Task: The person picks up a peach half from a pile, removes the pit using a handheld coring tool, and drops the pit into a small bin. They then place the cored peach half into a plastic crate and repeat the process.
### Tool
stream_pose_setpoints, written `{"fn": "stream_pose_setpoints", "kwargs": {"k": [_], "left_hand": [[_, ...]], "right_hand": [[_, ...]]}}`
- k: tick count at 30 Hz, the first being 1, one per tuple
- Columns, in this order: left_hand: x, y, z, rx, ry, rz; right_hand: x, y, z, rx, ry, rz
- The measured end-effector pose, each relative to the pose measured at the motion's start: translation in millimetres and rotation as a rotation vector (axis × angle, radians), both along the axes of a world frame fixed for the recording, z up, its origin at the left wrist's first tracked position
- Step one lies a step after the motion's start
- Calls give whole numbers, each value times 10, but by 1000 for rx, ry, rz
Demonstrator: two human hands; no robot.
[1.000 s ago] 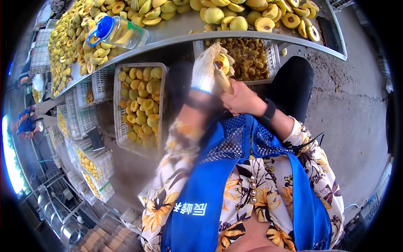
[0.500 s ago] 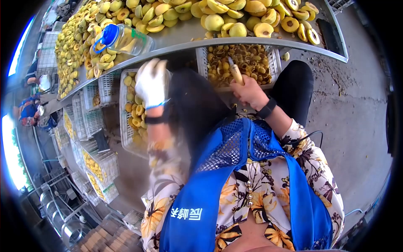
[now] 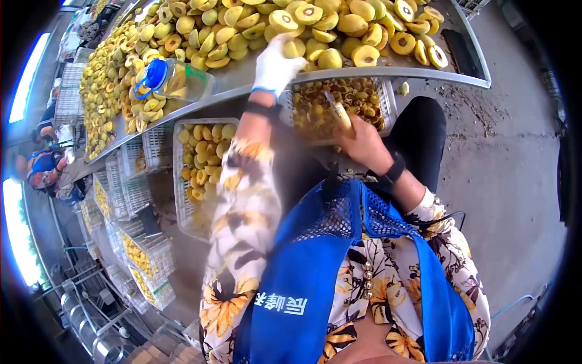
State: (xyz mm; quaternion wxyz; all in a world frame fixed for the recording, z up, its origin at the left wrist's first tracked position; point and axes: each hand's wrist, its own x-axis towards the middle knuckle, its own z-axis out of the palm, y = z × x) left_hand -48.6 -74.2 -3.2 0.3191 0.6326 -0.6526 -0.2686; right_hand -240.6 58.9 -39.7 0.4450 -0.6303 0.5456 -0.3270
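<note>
My left hand (image 3: 276, 64), in a white glove, reaches up onto the metal table (image 3: 242, 71) and rests on the yellow halved fruit (image 3: 315, 36) piled there, its fingers closing on a piece near the table's front edge. My right hand (image 3: 362, 142) is bare, wears a black wristband, and grips a pitting tool (image 3: 338, 112) with a pale wooden handle and a small metal tip pointing up. That tool hovers over a white crate of pits and scraps (image 3: 357, 97) under the table edge.
A clear bottle with a blue cap (image 3: 173, 79) lies on the table among the fruit. A crate of yellow fruit halves (image 3: 203, 158) stands below to the left, with more crates (image 3: 139, 242) stacked further left. People in blue (image 3: 45, 167) work at far left. Bare concrete floor (image 3: 509, 158) lies at right.
My left hand left the fruit it held against the tool, swung out over the left crate, then rose to the pile on the table. The right hand stayed put with the tool.
</note>
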Motion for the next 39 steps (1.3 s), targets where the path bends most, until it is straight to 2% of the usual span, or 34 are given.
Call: {"fn": "stream_pose_setpoints", "kwargs": {"k": [2, 4, 5, 8, 11, 17, 20, 23, 26, 27, 30, 32, 33, 34, 36, 37, 39], "left_hand": [[180, 370, 13, 223, 1329, -90], [156, 624, 52, 226, 1570, -27], [158, 654, -91, 235, 1648, 109], [51, 807, -240, 169, 1518, 272], [-121, 893, -146, 127, 1487, 238], [-416, 950, -24, -10, 1209, 323], [-366, 973, -152, -50, 1182, 264], [-269, 924, -40, 195, 1248, 255], [-40, 829, -188, 436, 1294, 118], [-39, 844, -175, 400, 1260, 127], [-56, 863, -111, 361, 1383, 158], [-31, 857, -52, 329, 1227, 179], [-21, 865, -18, 311, 1153, 195], [-6, 881, 40, 451, 1057, 152], [-5, 923, 232, 730, 842, 51], [-99, 986, 348, 706, 751, -23], [-115, 970, 349, 705, 897, -22]], "right_hand": [[104, -94, 157, 0, 53, 24], [229, -140, 248, -52, 90, 54], [291, -167, 257, -72, 123, 70], [392, -142, 336, -103, 138, 105], [403, -86, 334, -107, 179, 132], [374, -3, 356, -55, 171, 86], [387, 41, 276, -45, 198, 109], [363, 64, 325, -4, 202, 156], [348, 63, 295, -46, 242, 203], [343, 27, 284, -71, 235, 208], [323, -13, 299, -131, 192, 170], [300, -30, 421, -163, 141, 84], [272, -66, 390, -59, 44, -39], [214, -136, 362, -161, 47, -16], [149, -222, 392, -186, 31, 97], [154, -246, 367, -219, 24, 115], [205, -305, 314, -297, 8, 156]]}}
